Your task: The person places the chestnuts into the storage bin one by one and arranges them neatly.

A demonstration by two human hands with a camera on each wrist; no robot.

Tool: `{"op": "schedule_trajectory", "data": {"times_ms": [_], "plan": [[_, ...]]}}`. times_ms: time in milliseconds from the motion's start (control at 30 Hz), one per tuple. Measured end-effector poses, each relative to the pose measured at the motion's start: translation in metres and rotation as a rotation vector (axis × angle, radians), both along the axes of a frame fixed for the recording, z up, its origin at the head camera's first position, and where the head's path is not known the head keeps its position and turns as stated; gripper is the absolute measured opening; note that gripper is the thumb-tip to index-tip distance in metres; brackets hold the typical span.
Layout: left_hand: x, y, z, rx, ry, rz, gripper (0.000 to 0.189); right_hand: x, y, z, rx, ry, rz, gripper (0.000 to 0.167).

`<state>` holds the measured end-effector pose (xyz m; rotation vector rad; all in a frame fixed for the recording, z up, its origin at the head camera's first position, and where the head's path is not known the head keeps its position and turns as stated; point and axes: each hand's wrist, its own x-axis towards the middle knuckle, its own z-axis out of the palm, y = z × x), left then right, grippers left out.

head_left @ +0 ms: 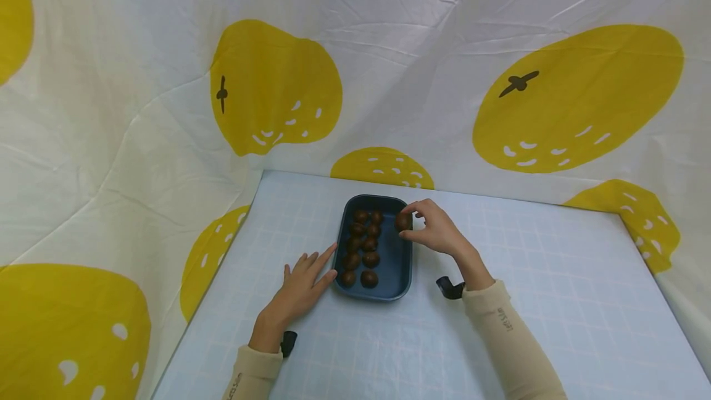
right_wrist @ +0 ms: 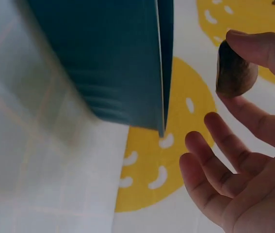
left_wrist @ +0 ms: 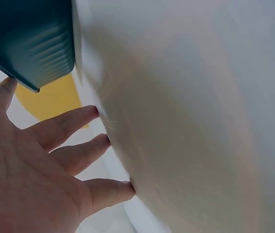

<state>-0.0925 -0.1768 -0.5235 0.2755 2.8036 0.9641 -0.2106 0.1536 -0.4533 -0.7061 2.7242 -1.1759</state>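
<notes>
A dark blue rectangular tray (head_left: pixel 393 267) lies on the table, with several brown chestnuts (head_left: pixel 370 259) in two rows along its left half. Over the tray's upper right part, my right hand (head_left: pixel 436 228) pinches one chestnut (right_wrist: pixel 236 75) between thumb and index finger. The other fingers of that hand are loosely bent and hold nothing, as the right wrist view shows. My left hand (head_left: pixel 297 292) lies at the tray's left side with fingers spread. Its index finger and thumb reach the tray edge, while the other fingertips (left_wrist: pixel 92 110) rest on the tabletop.
A pale blue checked cloth (head_left: pixel 555 289) covers the table. White fabric with yellow fruit prints (head_left: pixel 278 88) hangs behind and at the left. Dark wrist-camera mounts (head_left: pixel 449 287) stick out near both sleeves.
</notes>
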Motion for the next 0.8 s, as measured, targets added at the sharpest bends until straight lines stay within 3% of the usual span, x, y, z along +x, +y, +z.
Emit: {"op": "schedule_trajectory", "data": {"times_ms": [433, 800], "plan": [[0.000, 0.001, 0.001, -0.002, -0.006, 0.002, 0.061, 0.016, -0.024, 0.011, 0.035, -0.012, 0.106, 0.046], [0.000, -0.001, 0.000, 0.016, 0.010, -0.010, 0.059, 0.016, -0.037, 0.021, 0.084, -0.036, 0.262, 0.044]]}}
